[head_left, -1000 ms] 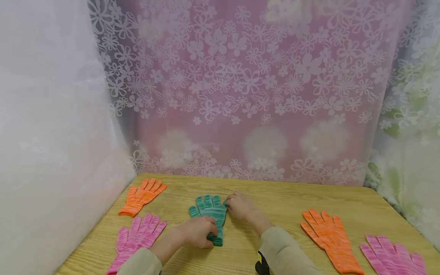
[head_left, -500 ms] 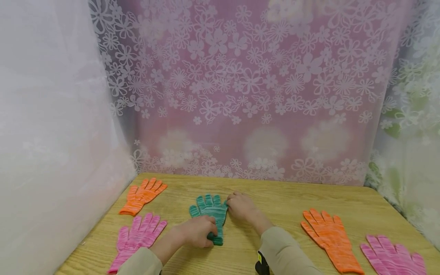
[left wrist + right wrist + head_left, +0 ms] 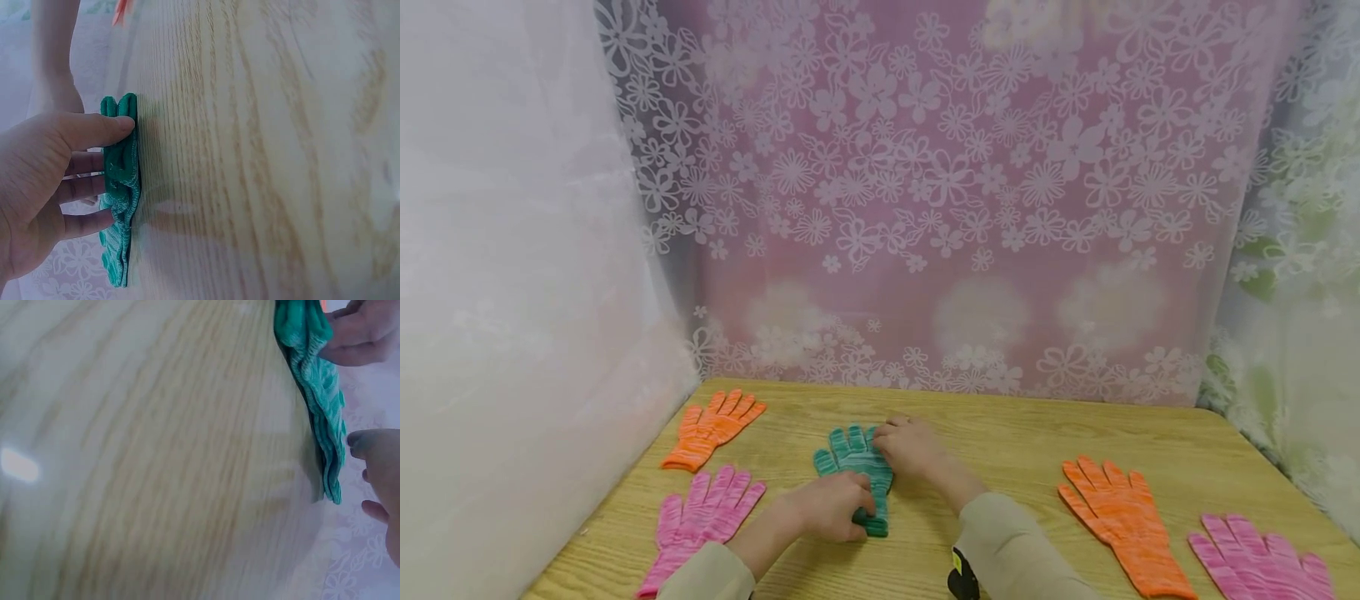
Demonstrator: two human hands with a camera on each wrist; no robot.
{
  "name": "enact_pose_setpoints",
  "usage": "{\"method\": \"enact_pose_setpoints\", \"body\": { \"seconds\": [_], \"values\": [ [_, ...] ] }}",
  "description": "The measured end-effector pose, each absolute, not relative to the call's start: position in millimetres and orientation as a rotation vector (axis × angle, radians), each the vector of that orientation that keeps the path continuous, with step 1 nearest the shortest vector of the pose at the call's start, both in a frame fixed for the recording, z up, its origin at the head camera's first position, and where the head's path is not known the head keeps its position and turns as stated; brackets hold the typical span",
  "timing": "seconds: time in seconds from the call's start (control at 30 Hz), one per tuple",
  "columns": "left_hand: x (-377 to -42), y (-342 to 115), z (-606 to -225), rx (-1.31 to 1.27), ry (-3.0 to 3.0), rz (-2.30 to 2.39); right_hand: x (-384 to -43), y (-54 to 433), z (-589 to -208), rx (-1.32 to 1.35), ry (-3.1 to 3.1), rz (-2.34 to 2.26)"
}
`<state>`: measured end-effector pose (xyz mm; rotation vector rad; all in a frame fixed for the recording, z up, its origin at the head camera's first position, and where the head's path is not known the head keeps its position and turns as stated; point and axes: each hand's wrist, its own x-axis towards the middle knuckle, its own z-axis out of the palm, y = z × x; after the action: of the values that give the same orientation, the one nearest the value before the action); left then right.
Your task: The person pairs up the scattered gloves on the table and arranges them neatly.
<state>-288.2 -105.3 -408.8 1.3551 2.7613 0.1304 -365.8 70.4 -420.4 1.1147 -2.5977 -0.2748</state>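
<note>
A green knit glove (image 3: 854,461) lies flat at mid-table, its fingers pointing away from me. My left hand (image 3: 829,505) holds it near the cuff. In the left wrist view the thumb presses the cuff end of the glove (image 3: 119,169), and the other fingers rest across its upper side. Two thick layers show at the cuff. My right hand (image 3: 912,450) reaches over the glove's upper right, hiding part of its fingers there. In the right wrist view, the right hand (image 3: 384,478) hovers close to the finger end of the glove (image 3: 319,400), its fingers loosely bent.
On the left are an orange glove (image 3: 711,429) and, nearer me, a pink glove (image 3: 703,521). Another orange glove (image 3: 1126,517) and another pink glove (image 3: 1262,558) lie on the right. A flowered curtain (image 3: 955,208) hangs behind the wooden table (image 3: 1000,425).
My right hand has shifted left from the green glove's right-side finger to over its upper right. The left hand stays at the cuff.
</note>
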Motion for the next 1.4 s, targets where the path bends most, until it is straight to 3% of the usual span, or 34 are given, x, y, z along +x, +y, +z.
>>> {"method": "enact_pose_setpoints", "body": {
  "seconds": [0.73,1.4],
  "values": [
    [-289.2,-106.1,-410.3,1.367,2.768,0.133,-363.2,69.0,-422.2,1.051,-2.798,-0.109],
    [-286.2,-104.6,-410.6,1.293,2.798,0.123,-371.2,133.9,-378.8,0.964,-2.703,0.510]
  ]
}}
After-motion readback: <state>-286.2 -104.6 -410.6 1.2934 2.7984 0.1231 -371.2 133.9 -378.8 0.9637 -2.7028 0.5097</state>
